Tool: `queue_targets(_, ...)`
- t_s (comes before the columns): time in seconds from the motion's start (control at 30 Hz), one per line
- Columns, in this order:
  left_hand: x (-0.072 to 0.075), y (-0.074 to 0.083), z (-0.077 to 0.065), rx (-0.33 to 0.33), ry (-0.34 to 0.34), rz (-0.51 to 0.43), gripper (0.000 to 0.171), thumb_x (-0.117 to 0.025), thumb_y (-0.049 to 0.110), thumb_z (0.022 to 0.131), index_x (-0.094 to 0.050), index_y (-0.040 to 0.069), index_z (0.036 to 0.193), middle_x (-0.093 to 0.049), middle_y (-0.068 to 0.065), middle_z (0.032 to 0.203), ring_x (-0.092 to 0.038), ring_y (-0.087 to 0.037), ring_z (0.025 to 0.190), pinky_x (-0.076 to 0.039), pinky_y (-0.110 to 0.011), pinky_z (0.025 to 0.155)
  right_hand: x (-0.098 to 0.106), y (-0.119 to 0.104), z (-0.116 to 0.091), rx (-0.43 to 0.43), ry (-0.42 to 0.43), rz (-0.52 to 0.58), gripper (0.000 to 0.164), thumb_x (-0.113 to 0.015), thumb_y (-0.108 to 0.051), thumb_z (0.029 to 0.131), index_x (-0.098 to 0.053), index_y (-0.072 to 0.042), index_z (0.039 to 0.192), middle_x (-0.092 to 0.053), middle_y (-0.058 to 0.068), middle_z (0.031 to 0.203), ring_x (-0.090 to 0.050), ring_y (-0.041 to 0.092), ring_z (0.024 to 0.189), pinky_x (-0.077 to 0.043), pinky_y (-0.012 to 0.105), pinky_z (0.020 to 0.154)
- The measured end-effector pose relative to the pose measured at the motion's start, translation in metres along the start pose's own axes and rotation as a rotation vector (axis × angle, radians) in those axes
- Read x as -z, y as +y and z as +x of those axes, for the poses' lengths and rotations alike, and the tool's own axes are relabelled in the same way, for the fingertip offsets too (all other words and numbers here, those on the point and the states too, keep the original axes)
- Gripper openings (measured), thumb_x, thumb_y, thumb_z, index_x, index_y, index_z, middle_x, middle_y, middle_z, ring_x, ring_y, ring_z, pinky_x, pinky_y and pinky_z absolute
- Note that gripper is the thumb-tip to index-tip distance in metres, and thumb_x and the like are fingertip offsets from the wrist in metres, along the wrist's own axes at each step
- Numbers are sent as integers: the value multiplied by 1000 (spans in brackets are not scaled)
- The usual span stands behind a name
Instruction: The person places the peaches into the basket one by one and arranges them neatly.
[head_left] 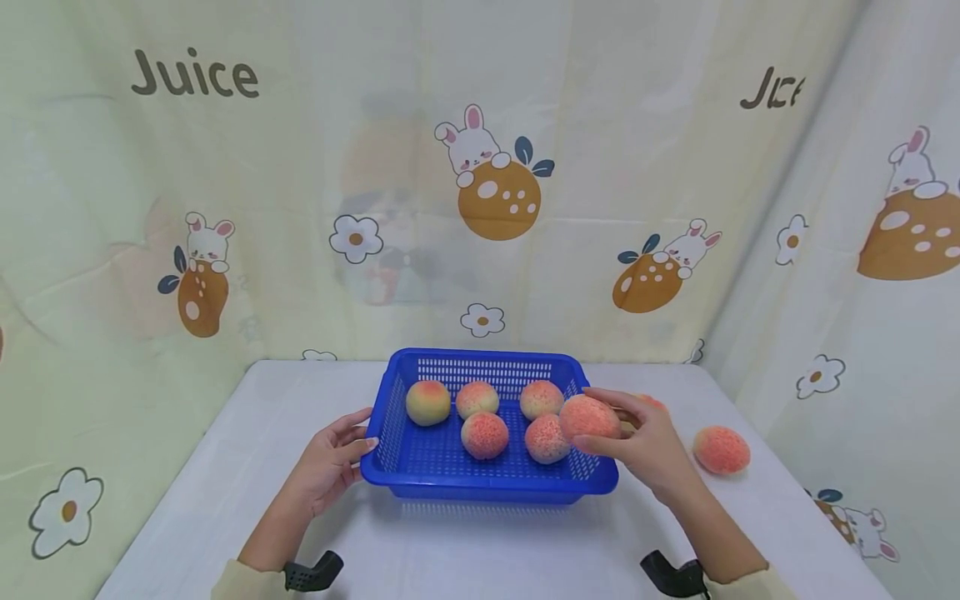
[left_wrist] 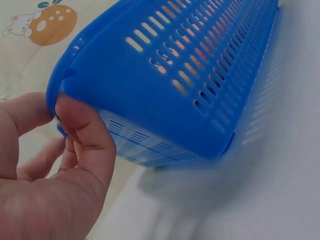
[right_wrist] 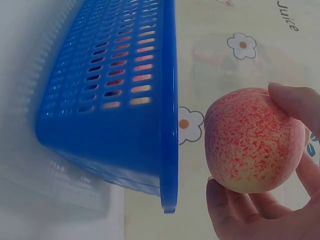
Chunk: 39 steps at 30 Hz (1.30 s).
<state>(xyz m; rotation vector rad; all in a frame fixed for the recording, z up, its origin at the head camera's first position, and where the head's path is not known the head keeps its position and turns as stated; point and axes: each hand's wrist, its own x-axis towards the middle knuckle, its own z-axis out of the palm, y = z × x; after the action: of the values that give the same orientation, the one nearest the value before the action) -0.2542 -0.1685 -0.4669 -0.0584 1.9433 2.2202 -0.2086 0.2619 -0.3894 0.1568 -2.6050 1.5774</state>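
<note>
A blue plastic basket (head_left: 487,481) with slotted walls stands in the middle of the table, several peaches (head_left: 484,436) lying inside. My left hand (head_left: 330,458) pinches its left rim between thumb and fingers, as the left wrist view shows up close. In my right hand (head_left: 651,442) is a reddish speckled peach (head_left: 589,419), gripped between the thumb and fingers. It overlaps the basket's right side in the head view. From the right wrist, this peach (right_wrist: 255,140) appears beside the blue rim (right_wrist: 169,100), with a gap between them.
Right of the basket, a red peach (head_left: 722,450) lies on the white tablecloth (head_left: 300,392). Another peach (head_left: 651,402) shows partly behind my right hand. A printed curtain (head_left: 300,167) hangs behind the table and along the right side.
</note>
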Motion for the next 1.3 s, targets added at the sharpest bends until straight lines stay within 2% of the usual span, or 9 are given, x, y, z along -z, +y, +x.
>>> queue_targets(0.33,1,-2,2,-1,2,-6,64,-68,13,99,-40,16,157,-52,-20,149,-68,-29,118,-61,-41,94,-17,-6,13,6,-6,-35,70,-89,-38,79,-61,-24,142,-60,8,143,-57,30,124,-56,32,91)
queue_targets(0.5,1,-2,2,-4,0,-1,63,-68,12,99,-41,16,156,-54,-20,145,-69,-28,115,-61,-40,93,-27,-11,20,35,-26,-22,69,-89,-39,78,-62,-26,141,-63,5,141,-59,28,123,-56,36,95)
queue_targets(0.77,2,-1,2,-4,-24,-6,62,-66,10,100,-40,14,156,-55,-22,143,-70,-26,111,-63,-37,89,-44,-10,31,94,-70,19,68,-91,-35,77,-64,-29,139,-66,1,138,-64,26,118,-59,38,94)
queue_targets(1.07,2,-2,2,-2,-30,-11,62,-65,11,100,-39,14,157,-53,-22,146,-70,-27,113,-63,-38,90,-63,-13,41,49,-123,97,72,-92,-37,75,-62,-29,139,-65,0,138,-66,25,113,-62,38,90)
queue_targets(1.3,4,-2,3,-1,-35,-21,64,-67,12,100,-38,14,157,-52,-22,147,-70,-26,113,-62,-37,90,-83,-15,49,41,-148,134,70,-94,-35,72,-65,-31,136,-63,-5,137,-64,23,118,-59,39,96)
